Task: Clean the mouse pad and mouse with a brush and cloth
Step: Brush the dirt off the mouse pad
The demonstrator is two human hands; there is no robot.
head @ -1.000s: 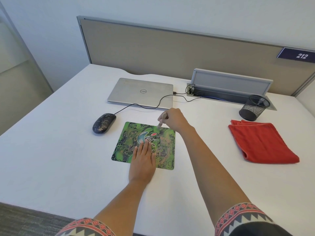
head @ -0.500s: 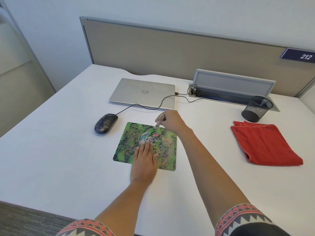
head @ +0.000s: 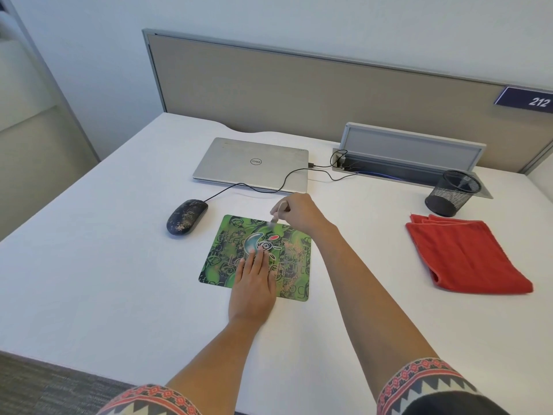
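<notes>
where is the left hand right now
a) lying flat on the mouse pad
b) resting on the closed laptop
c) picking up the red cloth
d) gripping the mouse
a: the left hand lies palm down, fingers extended, on the near part of the green mouse pad, while the right hand holds a small brush at the pad's far edge.

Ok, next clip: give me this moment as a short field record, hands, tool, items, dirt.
left hand: flat on mouse pad, palm down
right hand: gripping small brush, bristles at pad's far edge
mouse: left of pad, speckled with debris, wired
cloth: red, folded, right side, untouched
debris: brownish specks on pad's right part
laptop: closed
</notes>
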